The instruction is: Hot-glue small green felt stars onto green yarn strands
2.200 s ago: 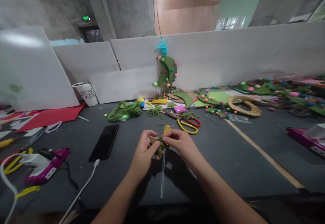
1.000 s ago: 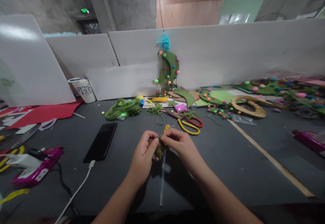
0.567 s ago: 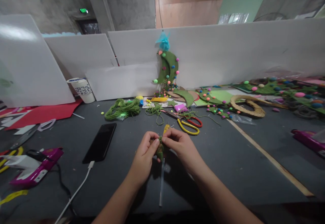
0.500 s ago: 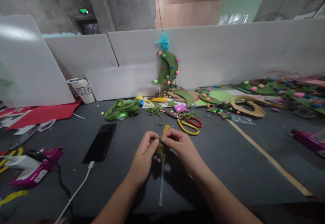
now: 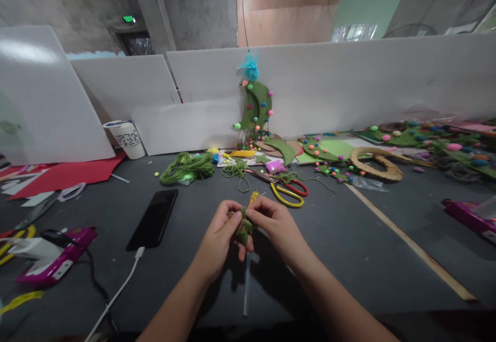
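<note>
Between my two hands is a small green felt piece [image 5: 244,233], partly covered by fingers; it looks like a little star. My left hand [image 5: 221,238] pinches it from the left between thumb and forefinger. From the other side, the thumb and forefinger of my right hand [image 5: 278,223] close on its upper end. Below them a clear glue stick [image 5: 247,288] lies on the dark table. Just beyond my fingertips is a yellow-handled tool [image 5: 254,196] with a thin metal tip. Scissors [image 5: 287,195] with yellow and red handles rest to the right of that tool.
A phone [image 5: 153,220] on a white cable lies to the left, near a magenta glue gun [image 5: 58,259]. Green yarn [image 5: 188,168] and a pompom-covered felt moon [image 5: 258,104] stand at the back. A wooden strip [image 5: 411,244] and a straw ring [image 5: 375,164] lie right.
The green felt piece is turned slightly and shows more of its lower part. The left hand's lower fingers now extend further beneath it. Both hands keep their pinch.
</note>
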`<state>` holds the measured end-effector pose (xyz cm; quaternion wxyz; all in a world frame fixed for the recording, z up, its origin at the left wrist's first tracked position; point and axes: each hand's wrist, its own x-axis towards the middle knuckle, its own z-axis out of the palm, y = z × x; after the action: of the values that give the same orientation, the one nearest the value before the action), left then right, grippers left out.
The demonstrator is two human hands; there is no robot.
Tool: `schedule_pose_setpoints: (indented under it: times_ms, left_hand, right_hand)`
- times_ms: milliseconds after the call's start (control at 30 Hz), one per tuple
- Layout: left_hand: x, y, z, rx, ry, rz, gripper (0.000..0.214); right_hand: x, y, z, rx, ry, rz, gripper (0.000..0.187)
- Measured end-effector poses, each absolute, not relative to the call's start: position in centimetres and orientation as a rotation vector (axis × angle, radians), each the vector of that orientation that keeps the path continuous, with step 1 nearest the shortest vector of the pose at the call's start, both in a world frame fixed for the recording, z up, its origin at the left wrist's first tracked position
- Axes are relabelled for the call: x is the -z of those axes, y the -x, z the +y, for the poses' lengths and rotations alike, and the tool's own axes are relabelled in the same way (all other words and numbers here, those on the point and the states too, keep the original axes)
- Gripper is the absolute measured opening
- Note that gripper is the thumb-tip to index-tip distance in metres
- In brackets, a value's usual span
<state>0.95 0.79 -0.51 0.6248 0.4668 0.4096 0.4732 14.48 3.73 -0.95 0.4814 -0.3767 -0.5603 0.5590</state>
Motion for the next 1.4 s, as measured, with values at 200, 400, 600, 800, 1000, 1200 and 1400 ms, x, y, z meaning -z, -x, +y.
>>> schedule_pose_setpoints:
  times_ms: [200,400,600,800,1000,1200,1400]
  left_hand:
    - [-0.3,-0.3,0.5,-1.076,-1.082,0.876,0.017]
    - [0.2,-0.7,0.2,-1.037,-1.272,0.996,0.013]
    - [0.7,-0.9,0.1,-1.086,-1.329,1.128,0.017]
    - [0.0,-1.0,0.7,-1.114,-1.131,1.025,0.016]
    - [-0.5,-0.8,0.8,-1.128,-1.013,0.925,0.013]
    - [-0.5,-0.9,0.6,-1.117,-0.995,0.905,0.012]
    - [-0.2,-1.1,0.7,-1.118,-0.932,0.880,0.013]
  right_hand:
    - [-0.3,-15.7,3.8,-1.308,0.852,-1.525,0.024]
    - [0.2,-15.5,3.8,-1.279,0.910,-1.489,0.012]
    - [0.5,-15.0,4.0,-1.311,0.962,-1.441,0.013]
    - [0.5,-15.0,4.1,-1.274,1.010,-1.360,0.015]
    - [0.4,-15.4,4.1,-1.456,0.942,-1.261,0.015]
    - [0.5,-15.0,3.9,-1.516,0.923,-1.217,0.016]
    - [0.9,-14.8,3.9,-1.508,0.863,-1.218,0.017]
